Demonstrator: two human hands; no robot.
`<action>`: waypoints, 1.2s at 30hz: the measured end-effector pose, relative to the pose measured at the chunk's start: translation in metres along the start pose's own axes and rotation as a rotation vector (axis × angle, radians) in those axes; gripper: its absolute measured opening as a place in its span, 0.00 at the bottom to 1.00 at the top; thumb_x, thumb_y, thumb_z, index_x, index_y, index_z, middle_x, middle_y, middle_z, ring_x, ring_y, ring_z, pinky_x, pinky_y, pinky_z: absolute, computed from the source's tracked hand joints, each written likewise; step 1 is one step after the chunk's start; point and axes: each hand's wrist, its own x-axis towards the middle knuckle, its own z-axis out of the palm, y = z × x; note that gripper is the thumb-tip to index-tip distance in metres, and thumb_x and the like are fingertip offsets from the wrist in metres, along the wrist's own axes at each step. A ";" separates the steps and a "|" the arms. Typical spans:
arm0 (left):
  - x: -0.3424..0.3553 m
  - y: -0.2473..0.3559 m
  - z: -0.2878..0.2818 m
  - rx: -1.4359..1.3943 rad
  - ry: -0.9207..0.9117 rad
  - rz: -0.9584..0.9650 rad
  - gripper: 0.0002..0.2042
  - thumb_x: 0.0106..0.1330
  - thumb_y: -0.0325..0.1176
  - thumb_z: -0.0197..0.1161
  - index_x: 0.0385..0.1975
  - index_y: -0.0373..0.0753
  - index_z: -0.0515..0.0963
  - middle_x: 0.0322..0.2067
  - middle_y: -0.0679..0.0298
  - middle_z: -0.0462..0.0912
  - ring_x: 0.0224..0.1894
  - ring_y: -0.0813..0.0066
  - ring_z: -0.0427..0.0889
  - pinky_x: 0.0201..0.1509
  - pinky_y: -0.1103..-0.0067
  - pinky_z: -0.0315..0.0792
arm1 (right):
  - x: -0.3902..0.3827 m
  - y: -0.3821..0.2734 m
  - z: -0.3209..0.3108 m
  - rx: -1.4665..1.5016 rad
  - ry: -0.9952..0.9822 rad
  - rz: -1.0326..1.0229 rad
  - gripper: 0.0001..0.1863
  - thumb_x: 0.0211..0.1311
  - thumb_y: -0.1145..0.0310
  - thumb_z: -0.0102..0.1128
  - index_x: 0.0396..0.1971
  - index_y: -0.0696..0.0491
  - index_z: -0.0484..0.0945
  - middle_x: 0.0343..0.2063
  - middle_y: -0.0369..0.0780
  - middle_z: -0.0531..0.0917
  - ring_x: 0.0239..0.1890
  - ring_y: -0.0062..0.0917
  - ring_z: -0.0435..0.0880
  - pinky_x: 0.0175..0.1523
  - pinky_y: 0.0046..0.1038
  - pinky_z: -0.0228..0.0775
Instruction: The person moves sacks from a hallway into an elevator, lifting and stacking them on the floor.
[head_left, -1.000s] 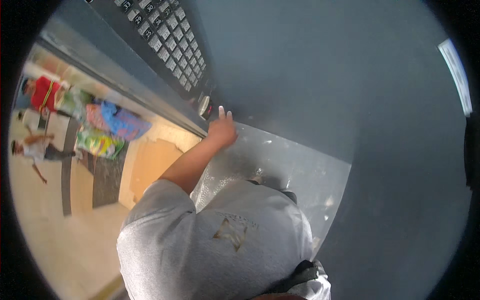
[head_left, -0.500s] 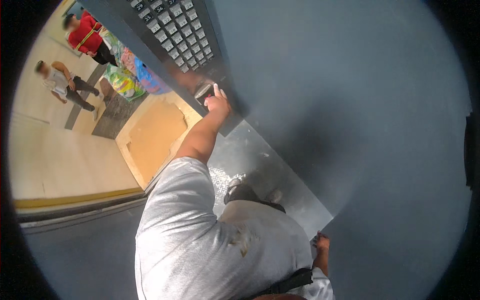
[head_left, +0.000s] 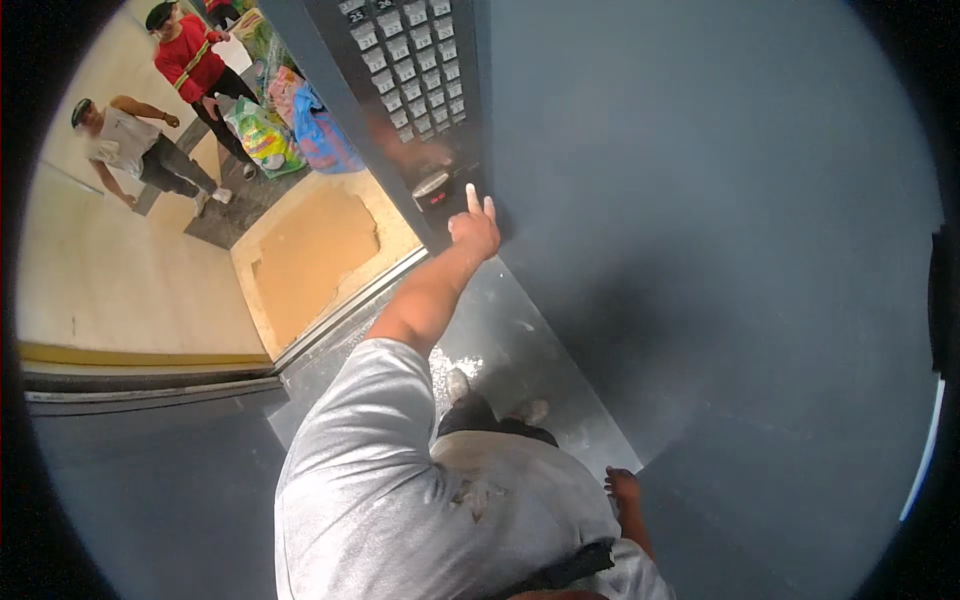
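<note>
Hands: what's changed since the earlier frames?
Over the last half second, the left hand has drawn back, clear of the small display. The right hand, not visible in the first frame, now shows at lower right. No visible grasp or release. Unchanged: button panel, left index finger extended.

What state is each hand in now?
Left hand: partly open, two fingers extended, nothing visibly held.
Right hand: too small to tell open or closed.

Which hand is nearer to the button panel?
Left: the left hand is near the lower end of the button panel; the right hand hangs farther off, to the right.
</note>
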 end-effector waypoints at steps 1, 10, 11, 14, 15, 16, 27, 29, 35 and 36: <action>-0.004 -0.001 -0.003 0.009 -0.012 0.014 0.35 0.65 0.36 0.51 0.72 0.46 0.47 0.71 0.44 0.29 0.53 0.53 0.79 0.47 0.63 0.73 | -0.002 -0.009 0.002 -0.043 -0.031 0.016 0.24 0.58 0.50 0.62 0.38 0.60 0.78 0.26 0.39 0.81 0.25 0.26 0.80 0.28 0.29 0.73; -0.014 -0.016 -0.011 -0.060 -0.040 0.025 0.27 0.66 0.37 0.48 0.67 0.46 0.58 0.71 0.45 0.38 0.55 0.57 0.77 0.51 0.64 0.72 | 0.055 -0.071 0.035 0.043 -0.282 -0.125 0.18 0.61 0.58 0.60 0.44 0.56 0.78 0.30 0.39 0.82 0.28 0.28 0.82 0.29 0.31 0.75; -0.025 -0.006 0.001 -0.072 -0.067 0.057 0.27 0.66 0.37 0.50 0.66 0.45 0.59 0.71 0.43 0.38 0.57 0.55 0.76 0.52 0.62 0.71 | 0.069 -0.066 0.033 -0.467 -0.358 -0.451 0.19 0.60 0.58 0.60 0.47 0.54 0.76 0.35 0.38 0.82 0.33 0.29 0.82 0.35 0.33 0.76; -0.076 0.008 0.045 -0.280 -0.361 0.153 0.34 0.57 0.40 0.60 0.65 0.38 0.60 0.69 0.42 0.46 0.61 0.44 0.69 0.60 0.56 0.68 | 0.080 -0.096 0.036 -1.297 -0.379 -1.000 0.26 0.61 0.56 0.58 0.58 0.49 0.70 0.49 0.39 0.80 0.47 0.35 0.81 0.55 0.41 0.70; -0.078 -0.008 0.108 -0.225 -0.440 0.279 0.31 0.58 0.41 0.59 0.62 0.38 0.64 0.67 0.50 0.57 0.66 0.44 0.62 0.61 0.57 0.67 | 0.115 -0.093 0.039 -1.307 -0.387 -1.046 0.26 0.62 0.55 0.56 0.57 0.50 0.71 0.50 0.40 0.80 0.48 0.36 0.81 0.57 0.41 0.68; -0.118 -0.002 0.118 -0.256 -0.355 0.279 0.29 0.57 0.42 0.58 0.59 0.37 0.68 0.64 0.54 0.65 0.68 0.46 0.57 0.63 0.60 0.66 | 0.158 -0.067 0.038 -1.294 -0.370 -1.041 0.25 0.63 0.53 0.55 0.57 0.50 0.72 0.51 0.41 0.79 0.48 0.37 0.80 0.59 0.41 0.66; -0.404 -0.092 0.290 -0.742 -0.408 -0.548 0.27 0.56 0.56 0.59 0.34 0.32 0.83 0.41 0.43 0.81 0.46 0.49 0.80 0.51 0.63 0.73 | 0.094 -0.308 0.101 -0.875 -0.614 -0.612 0.20 0.62 0.49 0.59 0.33 0.52 0.79 0.25 0.35 0.79 0.22 0.22 0.73 0.26 0.26 0.67; -0.446 -0.100 0.314 -0.799 -0.404 -0.645 0.28 0.57 0.57 0.58 0.36 0.33 0.82 0.42 0.43 0.81 0.47 0.49 0.80 0.52 0.63 0.72 | 0.012 -0.351 0.134 -1.061 -0.574 -0.533 0.21 0.64 0.47 0.55 0.32 0.53 0.77 0.24 0.36 0.78 0.20 0.22 0.72 0.24 0.25 0.65; -0.556 -0.076 0.386 -1.065 -0.208 -0.857 0.31 0.61 0.59 0.54 0.44 0.32 0.80 0.48 0.44 0.78 0.55 0.48 0.75 0.60 0.66 0.67 | 0.005 -0.363 0.243 -1.349 -0.564 -0.793 0.26 0.66 0.45 0.50 0.31 0.56 0.77 0.26 0.39 0.79 0.20 0.24 0.73 0.25 0.30 0.67; -0.573 -0.071 0.398 -1.109 -0.258 -0.873 0.32 0.61 0.60 0.53 0.46 0.33 0.80 0.49 0.45 0.78 0.55 0.48 0.75 0.61 0.66 0.67 | 0.003 -0.360 0.262 -1.394 -0.562 -0.858 0.26 0.66 0.45 0.51 0.31 0.57 0.78 0.26 0.40 0.80 0.20 0.25 0.73 0.26 0.32 0.68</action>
